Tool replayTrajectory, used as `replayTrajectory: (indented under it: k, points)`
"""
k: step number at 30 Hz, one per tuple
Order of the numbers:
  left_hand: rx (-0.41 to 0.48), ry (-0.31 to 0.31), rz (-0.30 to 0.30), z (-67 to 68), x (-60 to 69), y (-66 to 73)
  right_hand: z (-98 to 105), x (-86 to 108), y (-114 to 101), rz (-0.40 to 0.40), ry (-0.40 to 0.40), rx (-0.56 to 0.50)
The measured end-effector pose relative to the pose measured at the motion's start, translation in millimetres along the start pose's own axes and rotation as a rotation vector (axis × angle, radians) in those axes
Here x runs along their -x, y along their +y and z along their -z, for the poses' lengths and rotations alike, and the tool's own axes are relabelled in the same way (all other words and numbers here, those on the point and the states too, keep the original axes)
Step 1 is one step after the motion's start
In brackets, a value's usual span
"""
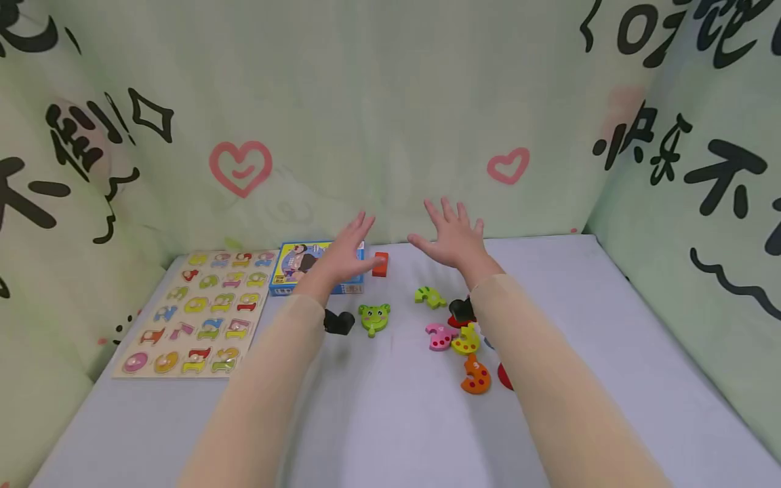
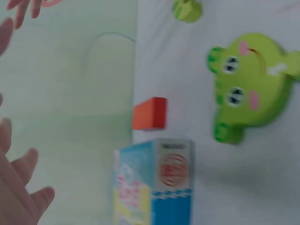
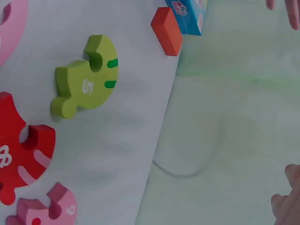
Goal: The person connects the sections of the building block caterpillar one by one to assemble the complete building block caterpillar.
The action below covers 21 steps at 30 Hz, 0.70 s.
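Observation:
Both hands are raised above the far part of the table with fingers spread, holding nothing. My left hand (image 1: 344,254) hovers over the blue and yellow box (image 1: 317,268), near a small red block (image 1: 380,264). A green frog-head piece (image 1: 374,318) lies below and to the right of that hand; its smiling face shows in the left wrist view. My right hand (image 1: 454,240) is beyond a green curved piece (image 1: 430,297), marked 5 in the right wrist view. Nearer lie pink (image 1: 441,337), yellow (image 1: 466,339) and orange (image 1: 476,375) curved pieces. A red piece (image 3: 28,150) is partly hidden by the right wrist in the head view.
A flat board (image 1: 201,312) printed with colourful figures lies at the table's left. The white tabletop (image 1: 390,420) meets a pale green curtain (image 1: 366,122) at the back and sides, with hearts and black writing on it. Another red piece (image 1: 504,377) is half covered by the right sleeve.

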<state>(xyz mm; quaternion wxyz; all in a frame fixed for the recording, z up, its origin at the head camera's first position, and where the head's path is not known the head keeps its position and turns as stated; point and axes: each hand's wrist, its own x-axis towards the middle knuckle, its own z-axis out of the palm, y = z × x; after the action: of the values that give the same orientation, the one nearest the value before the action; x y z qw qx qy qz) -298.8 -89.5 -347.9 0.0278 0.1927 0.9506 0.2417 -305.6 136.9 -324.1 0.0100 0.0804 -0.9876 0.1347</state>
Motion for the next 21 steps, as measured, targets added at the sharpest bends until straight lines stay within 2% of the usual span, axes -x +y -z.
replayTrajectory:
  k: [3,9,14,18,21]
  points:
    - [0.137,-0.032,-0.025,-12.5,10.9,-9.7,-5.1,6.2,2.7,0.035,-0.012,-0.003]
    - [0.272,-0.151,0.022,-40.0,32.4,-23.4,-13.7,25.8,12.2,0.087,-0.062,-0.041]
    - [0.281,-0.208,-0.001,-51.4,44.1,-31.8,-20.6,43.5,20.5,0.114,-0.103,-0.077]
    - [0.253,-0.213,-0.035,-55.9,50.8,-37.9,-25.5,54.5,27.3,0.113,-0.144,-0.154]
    - [0.262,-0.201,-0.049,-59.5,53.9,-39.8,-27.9,62.8,32.3,0.122,-0.141,-0.209]
